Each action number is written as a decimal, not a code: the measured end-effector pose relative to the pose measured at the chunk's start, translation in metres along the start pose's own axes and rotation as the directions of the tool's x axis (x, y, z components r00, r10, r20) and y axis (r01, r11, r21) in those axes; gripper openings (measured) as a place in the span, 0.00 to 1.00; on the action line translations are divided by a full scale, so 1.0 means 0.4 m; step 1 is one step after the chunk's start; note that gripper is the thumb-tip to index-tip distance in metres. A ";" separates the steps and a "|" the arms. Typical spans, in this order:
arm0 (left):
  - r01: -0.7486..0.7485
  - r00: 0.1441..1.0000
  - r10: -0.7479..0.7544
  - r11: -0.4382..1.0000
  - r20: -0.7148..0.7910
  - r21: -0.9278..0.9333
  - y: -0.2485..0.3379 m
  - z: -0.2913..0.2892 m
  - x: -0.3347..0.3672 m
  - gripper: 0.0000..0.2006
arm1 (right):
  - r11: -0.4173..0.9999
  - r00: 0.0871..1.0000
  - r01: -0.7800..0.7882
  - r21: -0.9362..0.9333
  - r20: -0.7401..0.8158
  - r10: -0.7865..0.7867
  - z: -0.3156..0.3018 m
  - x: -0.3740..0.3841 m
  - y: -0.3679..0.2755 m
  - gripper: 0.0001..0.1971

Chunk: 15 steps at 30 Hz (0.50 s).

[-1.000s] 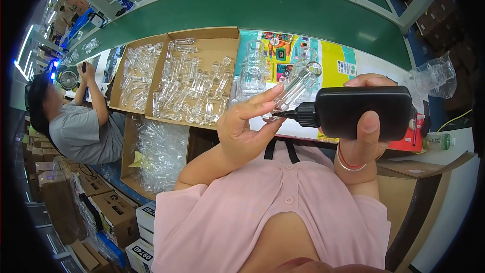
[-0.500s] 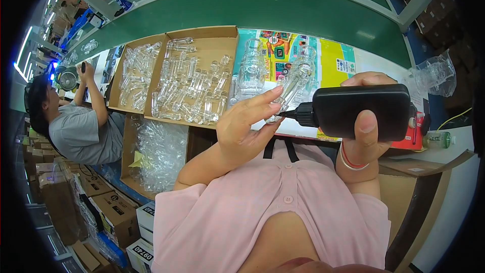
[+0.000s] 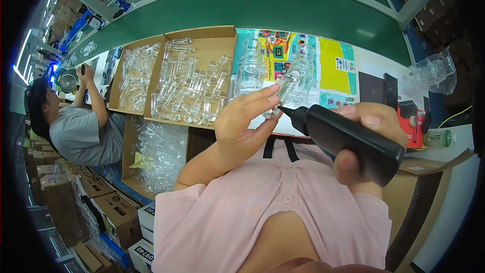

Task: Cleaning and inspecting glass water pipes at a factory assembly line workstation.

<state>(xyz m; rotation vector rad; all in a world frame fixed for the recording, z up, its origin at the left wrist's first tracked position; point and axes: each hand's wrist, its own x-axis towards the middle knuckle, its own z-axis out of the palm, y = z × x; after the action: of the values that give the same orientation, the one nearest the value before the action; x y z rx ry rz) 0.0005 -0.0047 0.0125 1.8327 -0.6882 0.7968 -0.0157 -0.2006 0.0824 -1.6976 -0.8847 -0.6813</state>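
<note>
My left hand is closed on a slim clear tube, pinching its near end between thumb and fingers so that it slants away from me. In my right hand is a black squeeze bottle, lying tilted with its base toward the lower right. Its thin nozzle tip points at the tube's near end, by my left fingertips; whether it touches cannot be told. Just beyond my hands stand wider clear vessels on a colourful printed sheet.
Left of the sheet, two shallow cardboard trays hold many clear tubes. Below them sits a box of clear plastic bags. A red package and a clear ribbed piece lie right. A co-worker sits far left.
The black bottle has swung from nearly level to a slant, its base dropping toward me. My right hand has turned with it. My left hand and the tube have hardly moved.
</note>
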 end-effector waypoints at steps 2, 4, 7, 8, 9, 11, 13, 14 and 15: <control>0.009 1.000 -0.009 1.000 0.006 -0.013 0.000 -0.001 0.006 0.21 | 1.000 1.000 -0.003 -0.001 -0.022 0.003 0.005 -0.007 -0.004 0.23; 0.032 0.998 -0.032 0.999 0.056 0.007 0.006 -0.008 0.014 0.20 | 1.000 0.999 -0.004 0.004 -0.042 0.004 0.008 -0.012 -0.002 0.23; 0.174 0.985 -0.169 0.969 0.046 -0.174 0.009 0.000 0.000 0.20 | 0.991 0.995 0.095 -0.090 0.006 -0.095 0.004 -0.011 0.005 0.25; 0.173 0.985 -0.167 0.969 0.047 -0.175 0.012 0.003 -0.006 0.20 | 0.968 0.977 0.214 -0.129 0.034 -0.212 -0.004 -0.004 0.014 0.25; 0.261 0.965 -0.251 0.891 0.075 -0.372 0.016 0.006 -0.012 0.19 | 0.929 0.944 0.331 -0.164 0.066 -0.324 -0.009 -0.001 0.018 0.25; 0.338 0.937 -0.328 0.766 0.119 -0.547 0.014 0.004 -0.014 0.19 | 0.969 0.965 0.241 -0.054 -0.089 -0.245 0.023 -0.023 0.019 0.23; 0.501 0.861 -0.394 0.550 0.322 -0.668 0.019 -0.012 -0.005 0.19 | 0.985 0.962 0.162 0.067 -0.232 -0.143 0.036 -0.041 0.018 0.22; 0.501 0.861 -0.394 0.550 0.322 -0.668 0.023 -0.015 -0.002 0.19 | 0.983 0.955 0.176 0.050 -0.253 -0.158 0.036 -0.045 0.017 0.21; 0.541 0.833 -0.420 0.475 0.361 -0.694 0.028 -0.018 0.000 0.18 | 0.981 0.946 0.189 0.033 -0.274 -0.173 0.035 -0.047 0.015 0.21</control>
<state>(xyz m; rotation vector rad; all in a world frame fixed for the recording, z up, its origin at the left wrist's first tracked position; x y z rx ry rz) -0.0093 -0.0021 0.0207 1.1479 -0.4395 -0.0673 -0.0211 -0.1924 0.0600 -1.4395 -0.8632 -0.9766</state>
